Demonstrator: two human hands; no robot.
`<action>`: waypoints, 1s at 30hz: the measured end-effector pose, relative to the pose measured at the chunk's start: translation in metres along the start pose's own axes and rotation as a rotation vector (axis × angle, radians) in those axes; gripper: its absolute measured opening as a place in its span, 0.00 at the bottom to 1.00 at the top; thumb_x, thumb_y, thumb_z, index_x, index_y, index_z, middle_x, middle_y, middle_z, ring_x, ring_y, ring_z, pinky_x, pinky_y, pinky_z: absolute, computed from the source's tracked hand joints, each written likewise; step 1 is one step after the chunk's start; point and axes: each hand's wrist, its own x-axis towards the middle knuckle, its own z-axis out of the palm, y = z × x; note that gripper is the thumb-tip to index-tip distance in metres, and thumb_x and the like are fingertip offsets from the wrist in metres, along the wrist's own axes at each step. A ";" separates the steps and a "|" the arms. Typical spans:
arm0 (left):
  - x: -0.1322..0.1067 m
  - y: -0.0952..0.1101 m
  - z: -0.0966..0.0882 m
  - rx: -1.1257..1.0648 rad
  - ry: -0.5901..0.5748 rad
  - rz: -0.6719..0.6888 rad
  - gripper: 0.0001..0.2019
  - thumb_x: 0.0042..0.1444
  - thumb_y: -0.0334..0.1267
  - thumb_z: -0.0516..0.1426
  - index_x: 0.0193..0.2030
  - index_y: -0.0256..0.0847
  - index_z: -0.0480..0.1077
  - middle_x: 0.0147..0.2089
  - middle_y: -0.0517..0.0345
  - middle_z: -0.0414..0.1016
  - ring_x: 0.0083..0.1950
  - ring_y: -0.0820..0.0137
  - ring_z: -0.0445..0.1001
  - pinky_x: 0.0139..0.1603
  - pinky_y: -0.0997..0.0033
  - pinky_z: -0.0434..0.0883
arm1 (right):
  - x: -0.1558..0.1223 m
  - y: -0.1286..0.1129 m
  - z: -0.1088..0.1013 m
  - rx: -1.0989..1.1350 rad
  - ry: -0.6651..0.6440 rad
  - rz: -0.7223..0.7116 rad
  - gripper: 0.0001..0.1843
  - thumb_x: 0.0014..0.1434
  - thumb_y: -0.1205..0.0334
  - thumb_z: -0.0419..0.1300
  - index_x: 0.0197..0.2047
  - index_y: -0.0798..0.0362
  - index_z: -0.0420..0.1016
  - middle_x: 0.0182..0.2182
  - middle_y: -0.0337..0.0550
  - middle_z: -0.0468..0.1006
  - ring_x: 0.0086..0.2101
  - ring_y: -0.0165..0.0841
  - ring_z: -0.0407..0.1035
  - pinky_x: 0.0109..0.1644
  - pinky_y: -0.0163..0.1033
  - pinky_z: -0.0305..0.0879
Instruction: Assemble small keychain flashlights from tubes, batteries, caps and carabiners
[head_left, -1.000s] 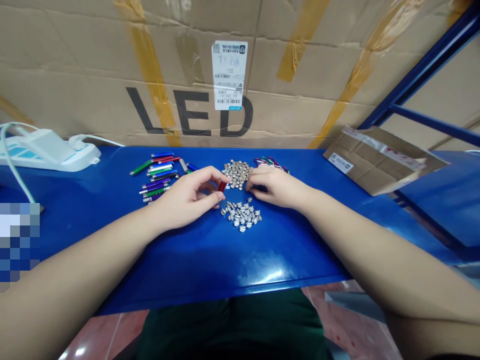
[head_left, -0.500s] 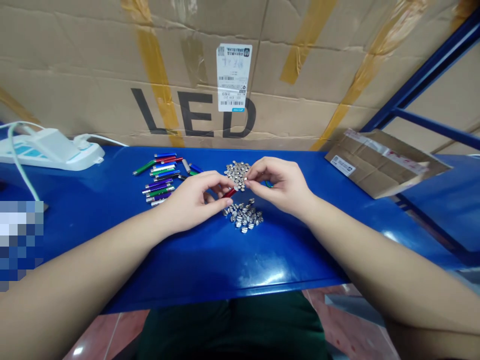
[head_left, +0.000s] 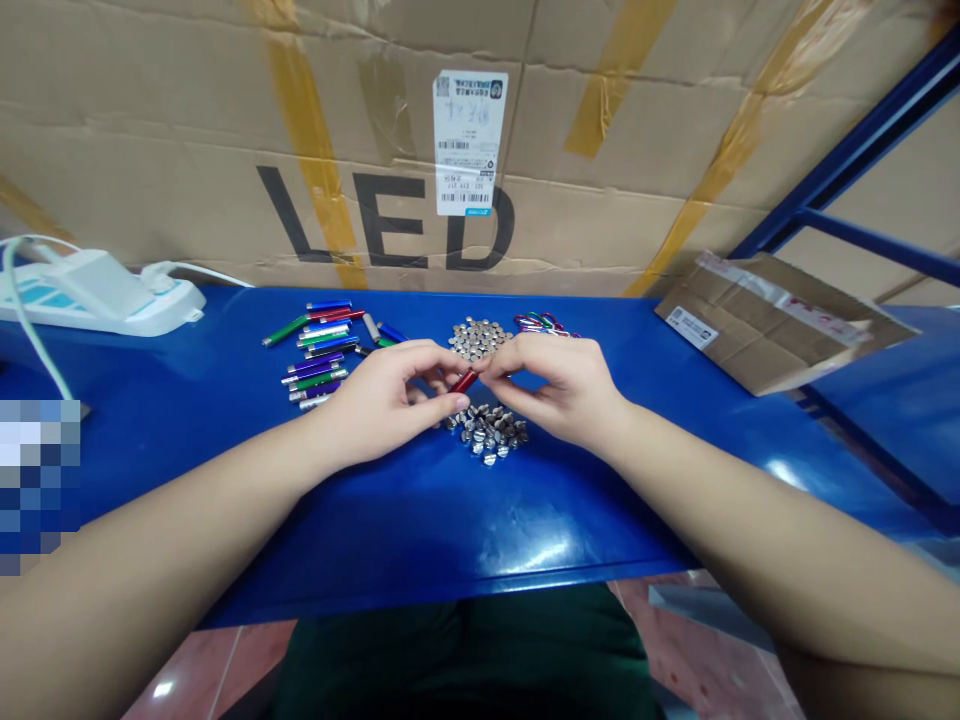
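Observation:
My left hand (head_left: pixel 409 400) is closed around a slim red metal tube (head_left: pixel 464 381), like the body of a small flashlight, tilted up to the right. At the tube's upper end, the thumb and fingers of my right hand (head_left: pixel 555 385) are pinched together; whatever they hold is hidden. Behind the fingertips lies a pile of small silver button cells (head_left: pixel 472 335). Nearer to me, below the tube, is a heap of shiny metal end caps (head_left: pixel 491 435). Left of my left hand, several coloured tubes (head_left: pixel 319 375) in green, blue, purple, red and silver lie in a loose stack.
Coloured carabiner clips (head_left: pixel 544 323) lie behind my right hand. A white power strip (head_left: pixel 112 300) with cables sits at the left of the blue table (head_left: pixel 405 530). At the right is an open cardboard box (head_left: pixel 765 320). A large carton (head_left: pixel 600 220) stands along the back.
My right hand has moved left to the tube's end, and the small shiny disc between its fingertips is now out of sight. More of the carabiners shows. My left hand keeps its grip.

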 end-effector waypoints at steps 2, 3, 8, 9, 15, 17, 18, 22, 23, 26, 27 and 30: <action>0.000 -0.001 0.000 -0.008 -0.001 0.006 0.17 0.61 0.46 0.66 0.52 0.38 0.81 0.44 0.52 0.78 0.40 0.66 0.81 0.36 0.69 0.82 | 0.000 0.000 -0.001 -0.010 -0.031 -0.033 0.06 0.69 0.71 0.63 0.40 0.51 0.77 0.37 0.43 0.86 0.39 0.32 0.82 0.46 0.37 0.78; 0.000 -0.001 0.000 -0.004 -0.002 0.015 0.17 0.61 0.46 0.66 0.52 0.39 0.81 0.44 0.52 0.78 0.40 0.67 0.81 0.36 0.69 0.81 | 0.000 0.000 -0.001 -0.011 -0.043 -0.045 0.06 0.70 0.70 0.63 0.40 0.51 0.76 0.36 0.43 0.86 0.38 0.32 0.82 0.45 0.37 0.78; 0.000 -0.001 -0.002 0.033 0.009 0.086 0.14 0.62 0.45 0.66 0.50 0.41 0.81 0.44 0.54 0.78 0.41 0.67 0.81 0.35 0.72 0.80 | 0.002 -0.001 -0.001 0.021 -0.028 -0.069 0.05 0.70 0.69 0.63 0.40 0.51 0.75 0.35 0.43 0.84 0.38 0.33 0.80 0.46 0.39 0.78; 0.000 -0.001 -0.002 0.031 0.022 0.098 0.13 0.62 0.44 0.67 0.49 0.41 0.81 0.43 0.54 0.78 0.42 0.68 0.81 0.36 0.72 0.81 | 0.002 -0.002 -0.001 0.026 -0.019 -0.072 0.05 0.70 0.69 0.63 0.41 0.50 0.75 0.36 0.44 0.84 0.39 0.34 0.80 0.47 0.40 0.78; 0.000 -0.004 -0.003 0.025 0.099 0.171 0.08 0.61 0.40 0.67 0.42 0.39 0.77 0.44 0.54 0.78 0.45 0.68 0.80 0.43 0.70 0.83 | -0.001 0.013 -0.017 -0.126 -0.095 0.064 0.03 0.69 0.66 0.62 0.43 0.51 0.77 0.41 0.47 0.84 0.43 0.39 0.78 0.50 0.47 0.74; 0.000 -0.005 -0.002 0.029 0.096 0.178 0.06 0.61 0.38 0.66 0.42 0.39 0.77 0.44 0.55 0.77 0.45 0.68 0.80 0.44 0.69 0.84 | -0.003 0.023 -0.023 -0.245 -0.254 0.174 0.04 0.68 0.65 0.63 0.44 0.53 0.80 0.41 0.49 0.84 0.43 0.42 0.77 0.53 0.50 0.72; 0.000 -0.005 -0.002 0.030 0.090 0.180 0.06 0.62 0.38 0.66 0.42 0.40 0.77 0.44 0.55 0.77 0.45 0.68 0.80 0.44 0.69 0.84 | -0.005 0.027 -0.026 -0.295 -0.351 0.217 0.05 0.67 0.65 0.63 0.44 0.53 0.81 0.40 0.49 0.85 0.42 0.43 0.77 0.55 0.51 0.71; 0.000 -0.005 -0.002 0.045 0.072 0.177 0.06 0.62 0.38 0.66 0.43 0.40 0.77 0.44 0.55 0.77 0.45 0.68 0.81 0.45 0.67 0.84 | -0.005 0.036 -0.027 -0.367 -0.631 0.333 0.06 0.65 0.67 0.65 0.42 0.53 0.86 0.38 0.48 0.86 0.41 0.44 0.77 0.55 0.51 0.69; 0.000 -0.005 -0.002 0.053 0.067 0.175 0.06 0.62 0.38 0.66 0.43 0.40 0.77 0.45 0.55 0.77 0.46 0.68 0.81 0.45 0.67 0.84 | -0.004 0.036 -0.026 -0.369 -0.654 0.350 0.07 0.65 0.68 0.65 0.42 0.53 0.86 0.38 0.48 0.87 0.41 0.43 0.77 0.53 0.50 0.69; 0.000 -0.005 -0.003 0.076 0.052 0.166 0.06 0.63 0.38 0.65 0.44 0.41 0.78 0.45 0.55 0.78 0.47 0.67 0.81 0.46 0.66 0.84 | -0.003 0.035 -0.022 -0.353 -0.656 0.377 0.08 0.64 0.71 0.64 0.42 0.54 0.86 0.38 0.49 0.87 0.40 0.43 0.77 0.50 0.48 0.69; 0.000 -0.005 -0.003 0.082 0.047 0.162 0.06 0.63 0.38 0.65 0.44 0.41 0.78 0.45 0.55 0.78 0.47 0.67 0.81 0.46 0.66 0.84 | -0.003 0.034 -0.020 -0.340 -0.646 0.385 0.08 0.64 0.71 0.64 0.41 0.54 0.86 0.38 0.49 0.87 0.40 0.42 0.77 0.49 0.47 0.69; 0.000 -0.004 -0.004 0.097 0.027 0.148 0.06 0.63 0.38 0.64 0.45 0.41 0.78 0.46 0.54 0.78 0.48 0.66 0.81 0.47 0.65 0.83 | -0.006 0.036 -0.019 -0.293 -0.622 0.417 0.08 0.62 0.73 0.65 0.40 0.53 0.85 0.38 0.49 0.86 0.39 0.42 0.78 0.47 0.46 0.70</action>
